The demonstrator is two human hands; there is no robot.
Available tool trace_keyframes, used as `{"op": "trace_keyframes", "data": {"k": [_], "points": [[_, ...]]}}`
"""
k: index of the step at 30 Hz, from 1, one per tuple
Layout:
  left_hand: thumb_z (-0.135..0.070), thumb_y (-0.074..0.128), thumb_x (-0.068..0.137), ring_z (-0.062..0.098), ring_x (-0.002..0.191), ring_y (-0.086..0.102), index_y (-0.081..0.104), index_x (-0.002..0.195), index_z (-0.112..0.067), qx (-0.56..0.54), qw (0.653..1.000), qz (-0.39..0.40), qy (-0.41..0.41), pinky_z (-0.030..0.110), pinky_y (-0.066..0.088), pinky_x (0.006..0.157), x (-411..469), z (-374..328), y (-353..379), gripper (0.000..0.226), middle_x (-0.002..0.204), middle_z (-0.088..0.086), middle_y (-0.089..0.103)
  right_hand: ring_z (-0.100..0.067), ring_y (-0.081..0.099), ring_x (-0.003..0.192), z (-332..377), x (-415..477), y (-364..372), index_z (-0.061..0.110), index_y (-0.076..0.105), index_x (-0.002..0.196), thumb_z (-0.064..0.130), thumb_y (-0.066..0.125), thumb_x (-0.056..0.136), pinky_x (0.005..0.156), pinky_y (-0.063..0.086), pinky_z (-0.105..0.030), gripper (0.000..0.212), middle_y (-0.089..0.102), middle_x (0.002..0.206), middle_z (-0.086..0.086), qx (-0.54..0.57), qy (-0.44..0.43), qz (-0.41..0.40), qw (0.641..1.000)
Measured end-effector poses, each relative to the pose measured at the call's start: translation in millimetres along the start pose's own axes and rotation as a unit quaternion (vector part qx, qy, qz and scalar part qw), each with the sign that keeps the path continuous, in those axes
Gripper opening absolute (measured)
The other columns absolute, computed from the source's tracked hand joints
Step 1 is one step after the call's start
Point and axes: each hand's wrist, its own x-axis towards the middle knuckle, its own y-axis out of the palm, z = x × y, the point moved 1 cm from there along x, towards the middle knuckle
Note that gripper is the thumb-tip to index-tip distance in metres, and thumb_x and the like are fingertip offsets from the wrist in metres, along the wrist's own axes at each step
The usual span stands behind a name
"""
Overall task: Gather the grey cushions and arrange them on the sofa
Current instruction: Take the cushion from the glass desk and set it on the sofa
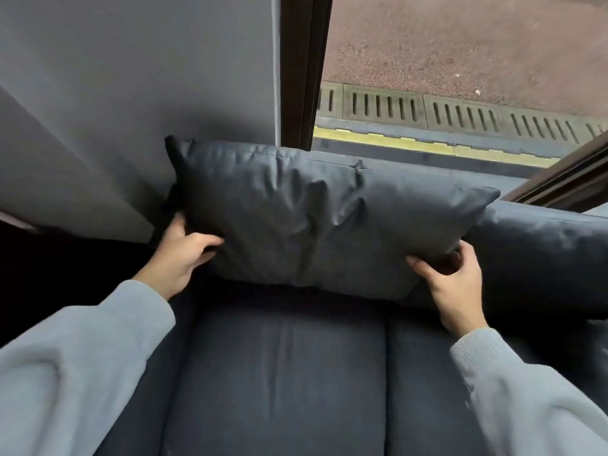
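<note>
A large dark grey cushion (312, 218) stands upright against the back of the dark grey sofa (276, 373), wrinkled in its middle. My left hand (179, 255) grips its lower left corner, thumb on the front. My right hand (450, 284) pinches its lower right corner. A second grey cushion (543, 258) leans against the sofa back to the right, partly behind the first one.
A grey wall (131, 93) rises behind the sofa on the left. A dark window frame (302, 67) stands behind the cushion, with a drain grate (460, 113) and gravel outside. The area left of the sofa is dark.
</note>
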Motion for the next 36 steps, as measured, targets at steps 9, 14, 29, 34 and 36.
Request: {"op": "trace_keyframes", "data": {"k": [9,14,29,34,36], "points": [[0.011,0.064,0.085,0.028,0.124,0.057,0.040,0.148,-0.032,0.022,0.998,-0.054,-0.034,0.043,0.054,0.086,36.2,50.9,-5.6,0.080,0.140,-0.001,0.056,-0.005,0.065,0.116,-48.0,6.9,30.6,0.049,0.059,0.114,0.047,0.093,0.060,0.102,0.052,-0.037,0.064,0.072,0.113,0.024,-0.027,0.046,0.002,0.999],[-0.002,0.070,0.088,0.019,0.110,0.062,0.038,0.151,-0.036,0.044,0.996,-0.069,-0.032,0.043,0.057,0.080,37.6,63.1,-5.0,0.079,0.136,-0.005,0.057,0.005,0.066,0.107,-55.4,6.3,32.4,0.047,0.062,0.119,0.056,0.091,0.059,0.096,0.053,-0.031,0.067,0.071,0.103,0.033,-0.079,0.081,-0.005,0.994],[-0.021,0.074,0.091,0.021,0.116,0.056,0.024,0.153,-0.043,0.170,0.985,-0.033,-0.016,0.043,0.057,0.080,39.1,65.6,-11.9,0.083,0.141,-0.002,0.054,-0.030,0.059,0.132,-36.0,9.3,37.0,0.025,0.049,0.146,0.046,0.089,0.076,0.104,0.046,-0.034,0.084,0.065,0.140,-0.005,-0.184,0.176,0.053,0.966],[-0.039,0.075,0.088,0.029,0.146,0.038,0.016,0.161,-0.034,0.277,0.961,-0.020,-0.016,0.047,0.031,0.119,4.7,43.4,-25.5,0.094,0.159,0.005,0.043,-0.031,0.048,0.144,-5.6,-19.4,22.2,0.016,0.038,0.158,0.054,0.082,0.082,0.112,0.038,-0.036,0.095,0.054,0.154,-0.009,-0.229,0.218,0.109,0.942],[-0.045,0.071,0.090,0.032,0.150,0.031,0.012,0.163,-0.031,0.328,0.945,-0.004,-0.004,0.046,0.026,0.121,-11.3,26.1,-25.8,0.096,0.164,0.007,0.033,-0.033,0.050,0.141,14.5,-27.6,20.8,0.011,0.043,0.154,0.055,0.078,0.085,0.110,0.039,-0.035,0.089,0.057,0.151,-0.012,-0.275,0.211,0.145,0.927]]}}
